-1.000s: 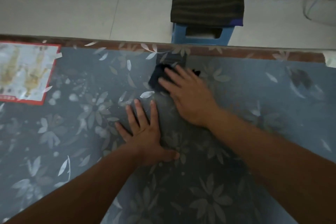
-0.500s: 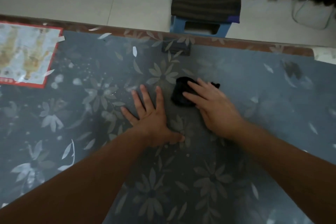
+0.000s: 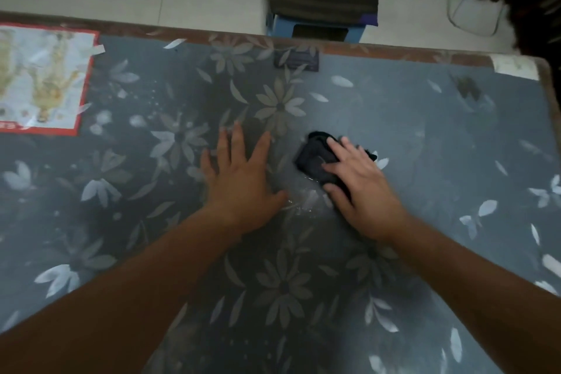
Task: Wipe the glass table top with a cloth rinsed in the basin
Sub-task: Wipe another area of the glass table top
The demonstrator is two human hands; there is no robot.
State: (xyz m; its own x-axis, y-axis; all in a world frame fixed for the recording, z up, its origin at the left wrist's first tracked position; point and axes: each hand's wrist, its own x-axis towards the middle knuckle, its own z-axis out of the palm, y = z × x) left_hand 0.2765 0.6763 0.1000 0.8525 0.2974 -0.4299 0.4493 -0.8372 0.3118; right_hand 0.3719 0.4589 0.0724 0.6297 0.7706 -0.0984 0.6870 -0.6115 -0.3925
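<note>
A small dark cloth (image 3: 315, 158) lies bunched on the glass table top (image 3: 425, 136), which covers a blue-grey sheet printed with pale flowers. My right hand (image 3: 361, 188) presses down on the cloth with straight fingers, covering its near right part. Just left of it, my left hand (image 3: 243, 179) rests flat on the glass, fingers spread. A few wet streaks (image 3: 303, 205) glisten on the glass between the two hands. No basin is in view.
A red-bordered picture (image 3: 42, 79) lies under the glass at far left. Beyond the table's far brown edge (image 3: 394, 50) stands a blue stool (image 3: 315, 30) with a dark striped cushion, on a pale tiled floor. A white label (image 3: 514, 67) sits at the far right corner.
My right hand has dragged the cloth toward me and to the right across the glass. My left hand has stayed flat in about the same spot.
</note>
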